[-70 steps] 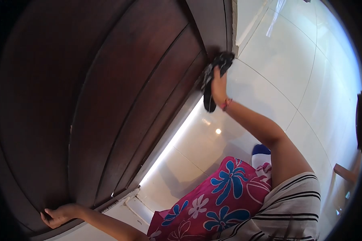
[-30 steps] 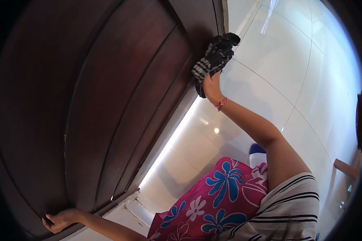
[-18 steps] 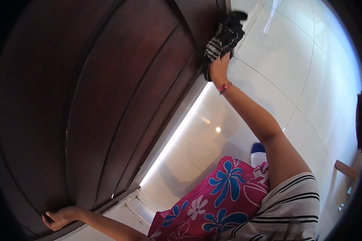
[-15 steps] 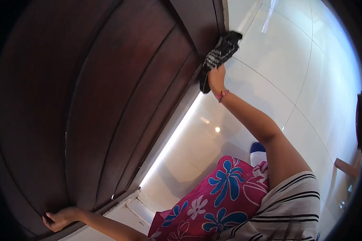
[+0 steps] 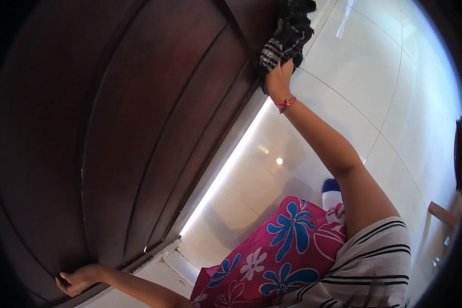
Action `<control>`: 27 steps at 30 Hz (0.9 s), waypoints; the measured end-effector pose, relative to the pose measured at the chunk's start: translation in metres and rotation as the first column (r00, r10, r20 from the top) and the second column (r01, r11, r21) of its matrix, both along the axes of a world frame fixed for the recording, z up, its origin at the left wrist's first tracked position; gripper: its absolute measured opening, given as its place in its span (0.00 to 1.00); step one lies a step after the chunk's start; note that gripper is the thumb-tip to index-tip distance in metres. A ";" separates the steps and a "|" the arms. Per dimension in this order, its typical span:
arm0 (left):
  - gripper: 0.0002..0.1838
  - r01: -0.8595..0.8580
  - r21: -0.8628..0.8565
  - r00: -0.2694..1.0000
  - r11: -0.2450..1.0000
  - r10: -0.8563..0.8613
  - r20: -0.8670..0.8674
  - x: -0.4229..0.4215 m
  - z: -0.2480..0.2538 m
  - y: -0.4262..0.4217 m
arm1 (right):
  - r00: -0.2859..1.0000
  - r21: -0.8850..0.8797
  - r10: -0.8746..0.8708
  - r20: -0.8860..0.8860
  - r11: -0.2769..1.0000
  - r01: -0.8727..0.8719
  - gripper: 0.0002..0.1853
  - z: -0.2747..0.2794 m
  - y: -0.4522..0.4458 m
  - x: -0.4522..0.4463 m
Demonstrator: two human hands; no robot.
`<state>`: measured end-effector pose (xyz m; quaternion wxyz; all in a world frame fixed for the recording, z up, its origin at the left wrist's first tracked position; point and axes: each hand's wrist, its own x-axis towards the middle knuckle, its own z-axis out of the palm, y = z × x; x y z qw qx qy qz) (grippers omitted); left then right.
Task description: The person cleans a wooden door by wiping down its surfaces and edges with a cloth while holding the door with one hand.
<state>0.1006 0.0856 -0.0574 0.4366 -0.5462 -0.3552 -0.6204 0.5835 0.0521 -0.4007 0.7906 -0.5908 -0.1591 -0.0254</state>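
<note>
My right hand (image 5: 281, 81) is closed on a black cloth (image 5: 292, 38) with greyish-white stripes, bunched against the edge of a dark brown wooden door (image 5: 123, 123). Part of the cloth spreads above my fingers, and its far end reaches the top of the view. At the lower left, my left hand (image 5: 79, 278) rests against the door's panelled face. Its fingers are loosely bent with a gap between them, and nothing shows in them. A braided pink bracelet (image 5: 286, 104) circles my right wrist.
Glossy white floor tiles (image 5: 344, 77) lie beyond the door edge. A bright strip of light runs along that edge. A pink flowered cloth (image 5: 277, 241) covers my lap. A blue-and-white item (image 5: 331, 191) shows beside it, and a brown wooden piece (image 5: 442, 213) stands at the right.
My right hand has moved upward along the door edge with the black cloth, which now looks more bunched. My left hand stays in about the same place.
</note>
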 end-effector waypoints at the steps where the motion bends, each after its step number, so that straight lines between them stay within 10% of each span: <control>1: 0.17 0.009 -0.005 1.000 1.000 -0.009 0.014 0.001 -0.001 0.000 | 0.999 -0.024 -0.030 0.025 0.999 0.030 0.15 -0.010 0.000 -0.002; 6: 0.16 -0.002 -0.023 1.000 1.000 0.002 0.017 -0.007 -0.002 -0.001 | 0.939 0.178 0.218 -0.267 0.968 -0.174 0.10 -0.045 -0.023 -0.055; 7: 0.17 0.011 -0.020 0.999 1.000 -0.010 0.032 -0.006 -0.001 0.000 | 0.830 0.472 0.442 -0.342 0.844 -0.255 0.11 -0.046 -0.026 -0.066; 18: 0.17 0.049 0.001 0.998 0.999 -0.049 0.027 0.001 0.000 -0.001 | 0.991 0.109 0.033 -0.133 0.994 -0.019 0.10 -0.039 0.008 0.013; 23: 0.16 0.041 0.002 0.998 0.999 -0.041 0.046 0.002 -0.003 0.000 | 0.828 0.176 0.198 -0.525 0.977 -0.122 0.13 -0.016 -0.021 -0.033; 27: 0.16 0.005 -0.005 0.999 1.000 -0.004 0.038 -0.003 -0.002 0.000 | 0.779 0.319 0.378 -0.500 0.917 -0.240 0.14 -0.053 -0.031 -0.095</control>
